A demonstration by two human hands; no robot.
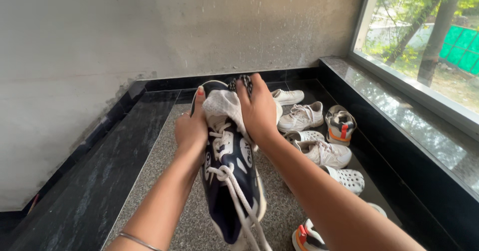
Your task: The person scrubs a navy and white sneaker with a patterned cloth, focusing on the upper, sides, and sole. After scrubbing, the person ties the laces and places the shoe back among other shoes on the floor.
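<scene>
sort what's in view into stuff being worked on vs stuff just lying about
In hand:
navy shoe, held by left hand
white cloth, pressed on it by right hand

Lying about:
white sneakers
perforated clogs
orange-trimmed shoe

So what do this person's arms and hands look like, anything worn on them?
Both forearms are bare, with no sleeves in view. The left hand has orange-red polish on the thumbnail and what looks like a ring on one finger. A thin silver bangle circles the left forearm near the bottom edge. The right hand shows no jewellery.
</scene>
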